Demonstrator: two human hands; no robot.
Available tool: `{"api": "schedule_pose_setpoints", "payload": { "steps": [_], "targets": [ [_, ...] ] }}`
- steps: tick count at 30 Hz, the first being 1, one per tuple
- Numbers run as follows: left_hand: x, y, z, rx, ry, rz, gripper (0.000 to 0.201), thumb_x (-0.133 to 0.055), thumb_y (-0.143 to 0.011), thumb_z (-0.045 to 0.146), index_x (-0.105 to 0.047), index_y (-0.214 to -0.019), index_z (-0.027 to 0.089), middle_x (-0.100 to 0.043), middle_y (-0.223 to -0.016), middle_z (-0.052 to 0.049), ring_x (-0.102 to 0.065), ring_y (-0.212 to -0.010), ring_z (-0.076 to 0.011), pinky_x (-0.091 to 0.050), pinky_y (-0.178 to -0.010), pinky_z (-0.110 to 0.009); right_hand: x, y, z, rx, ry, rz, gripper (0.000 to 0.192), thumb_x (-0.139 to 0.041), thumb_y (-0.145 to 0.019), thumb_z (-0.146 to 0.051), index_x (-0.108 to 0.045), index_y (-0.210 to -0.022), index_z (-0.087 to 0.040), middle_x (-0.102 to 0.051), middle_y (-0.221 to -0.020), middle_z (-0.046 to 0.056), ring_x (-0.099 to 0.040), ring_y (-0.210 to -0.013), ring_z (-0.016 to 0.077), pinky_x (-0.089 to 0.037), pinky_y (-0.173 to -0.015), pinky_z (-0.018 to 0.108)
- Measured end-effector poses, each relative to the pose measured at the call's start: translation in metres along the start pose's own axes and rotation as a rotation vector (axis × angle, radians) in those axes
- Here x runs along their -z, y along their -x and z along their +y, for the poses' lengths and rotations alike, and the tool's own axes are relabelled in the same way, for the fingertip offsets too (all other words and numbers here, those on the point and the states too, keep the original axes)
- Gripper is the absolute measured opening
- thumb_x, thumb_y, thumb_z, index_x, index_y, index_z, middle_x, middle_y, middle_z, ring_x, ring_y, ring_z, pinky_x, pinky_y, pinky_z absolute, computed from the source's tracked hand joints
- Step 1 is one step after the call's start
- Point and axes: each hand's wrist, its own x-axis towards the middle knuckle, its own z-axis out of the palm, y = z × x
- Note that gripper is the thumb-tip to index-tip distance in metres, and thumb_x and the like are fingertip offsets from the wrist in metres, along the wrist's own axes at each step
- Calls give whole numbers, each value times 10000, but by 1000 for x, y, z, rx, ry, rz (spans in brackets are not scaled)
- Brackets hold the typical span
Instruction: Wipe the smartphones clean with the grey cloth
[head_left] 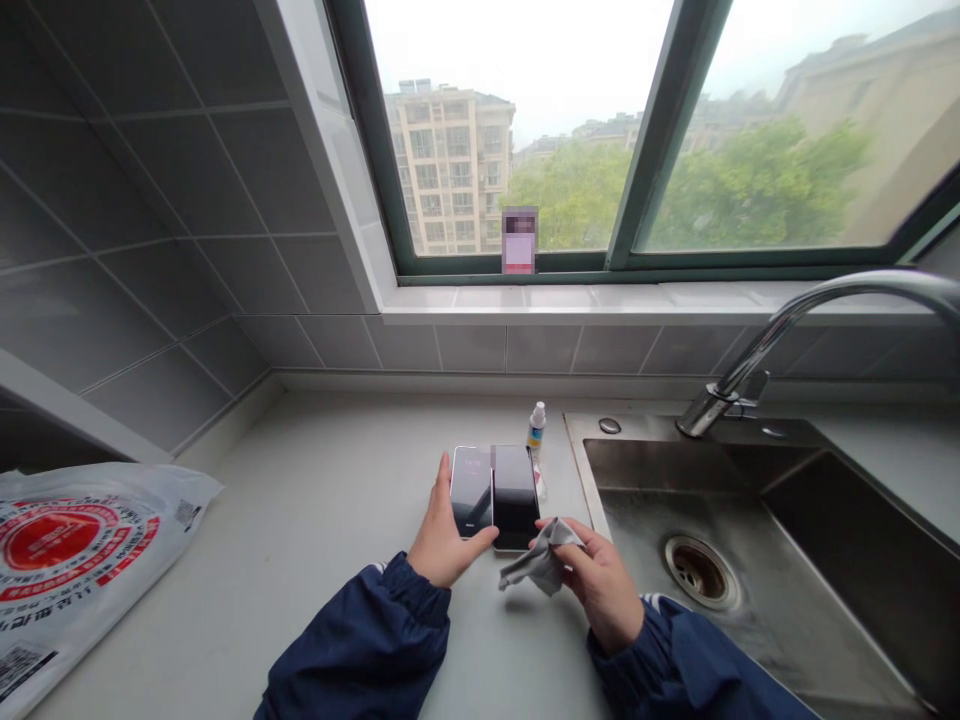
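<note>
Two dark-screened smartphones lie side by side on the worktop. The left smartphone [471, 495] has a light rim and faint characters on its screen. My left hand [441, 535] grips it, with fingers along its left edge and the thumb across its lower right corner. Against it, on the right, is the second smartphone [516, 495], its screen dark and glossy. Pinched in my right hand [604, 580] is a crumpled grey cloth [541, 562], just below the second smartphone's lower right corner. Behind the smartphones stands a small white-capped bottle [536, 425] with a blue and yellow label.
A stainless steel sink [579, 470] with a drain [701, 570] is on the right, under a chrome tap [780, 345]. A white plastic bag with red print [90, 560] lies at the left. Behind the worktop [315, 480] are grey tiles and a window.
</note>
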Motion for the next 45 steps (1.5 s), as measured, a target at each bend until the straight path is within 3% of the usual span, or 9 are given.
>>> {"api": "schedule_pose_setpoints", "payload": {
  "steps": [3,6,11,18,23,28,33,38,45],
  "targets": [
    [6,-2,-4,-75,-177,-134,1270,-775,-607,242,99,-1527,206,-305,-1529,-188,-310,-1416,-314,-253,-1161,-464,3,-2,-2,21,40,48,333,-722,-683,-377,-715,-918,-142,-710,-720,65,-608,-581,160,-444,-542,234],
    [10,-3,-5,-83,-196,-189,1275,-759,-584,201,99,-1526,201,-285,-1546,-186,-343,-1399,-319,-318,-1125,-441,7,-5,-5,62,101,93,282,-677,-669,-353,-721,-846,-139,-667,-637,35,-529,-513,136,-360,-481,222],
    [14,-4,-2,-31,-160,-121,1267,-783,-563,209,27,-1537,242,-463,-1455,-173,-592,-1173,-306,-451,-977,-401,9,-10,-12,161,242,146,266,-691,-671,-381,-749,-818,-167,-688,-745,32,-585,-707,193,-430,-659,260],
    [11,-2,4,17,-301,-66,1329,-857,-475,307,-59,-1537,282,-458,-1471,-155,-551,-1217,-373,-436,-925,-386,5,-11,-13,149,365,143,404,-707,-637,-352,-756,-992,-166,-664,-663,-1,-561,-624,175,-443,-688,295],
    [8,-1,8,50,-349,-43,1367,-872,-456,328,-32,-1534,303,-448,-1477,-157,-551,-1217,-382,-430,-916,-391,7,-13,-10,125,378,45,394,-710,-647,-349,-765,-988,-160,-731,-912,50,-631,-810,210,-460,-779,297],
    [5,0,8,58,-383,-34,1353,-862,-475,317,-22,-1535,297,-432,-1486,-158,-533,-1243,-369,-431,-921,-378,12,-18,-3,78,390,-44,438,-713,-691,-432,-756,-1019,-145,-721,-747,40,-611,-632,184,-463,-619,279],
    [4,1,5,44,-357,-36,1323,-850,-487,312,-44,-1536,288,-434,-1488,-153,-568,-1205,-346,-440,-898,-359,10,-17,-1,93,422,-86,353,-747,-678,-395,-784,-940,-163,-699,-705,18,-576,-611,158,-437,-594,247],
    [3,2,6,4,-356,-25,1315,-846,-523,358,-5,-1532,314,-411,-1509,-133,-585,-1184,-349,-453,-859,-351,7,-16,1,98,422,-37,392,-706,-700,-444,-785,-942,-147,-660,-596,6,-490,-498,123,-384,-518,234],
    [4,4,5,-22,-468,-48,1415,-860,-487,464,104,-1515,334,-257,-1577,-139,-517,-1252,-387,-475,-888,-419,10,-18,-3,110,390,38,406,-728,-649,-454,-795,-897,-139,-696,-654,40,-571,-597,164,-441,-596,260]
  ]
}}
